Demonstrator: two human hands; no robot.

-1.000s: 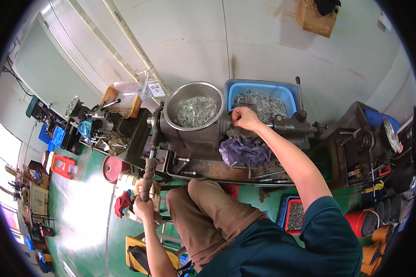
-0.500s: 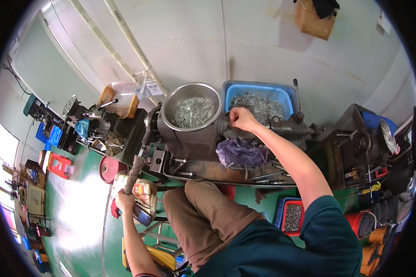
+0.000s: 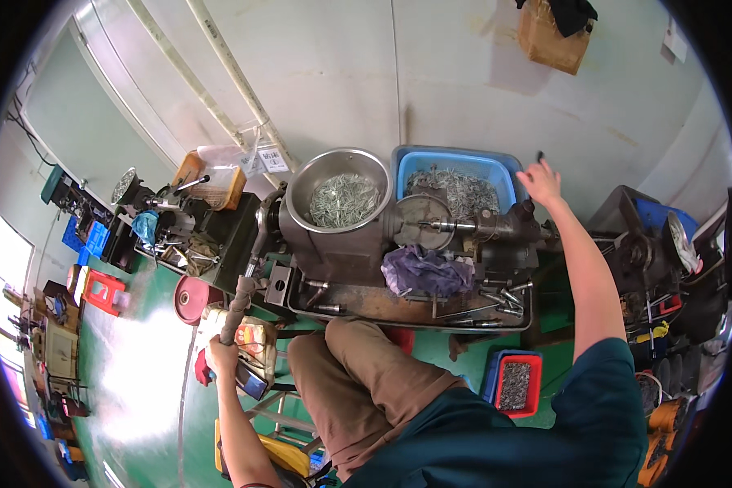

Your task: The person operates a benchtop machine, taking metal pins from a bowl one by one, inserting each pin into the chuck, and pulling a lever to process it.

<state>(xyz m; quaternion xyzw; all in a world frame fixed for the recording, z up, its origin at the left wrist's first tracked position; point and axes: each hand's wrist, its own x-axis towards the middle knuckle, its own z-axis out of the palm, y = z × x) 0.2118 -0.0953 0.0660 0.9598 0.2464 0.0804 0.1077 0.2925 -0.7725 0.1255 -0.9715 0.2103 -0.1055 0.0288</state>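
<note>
Gripping the wrapped end of a long lever handle, the left hand sits nearest, low at the machine's left front corner, fingers closed around the grip so the arm can pull along the handle's length. The lever's long axis runs from the hand up and slightly right toward the machine body, its free end pointing down at the person's left knee, which puts it within reach from the seat.

Further in, a shallow rusty tray runs along the machine's front edge, likely to catch loose bits; small metal pieces lie toward its right end and a crumpled purple bag rests on its rear lip.

On top of the machine a steel bowl of small shiny parts sits at the left, and a blue bin of similar parts stands just beside it on the right, both close to the spindle, whose axis lies left to right.

Farthest out, the right hand is raised past the bin's right edge, fingers spread apart, with a small dark object at its fingertips; whether it is pinched I cannot tell.
</note>
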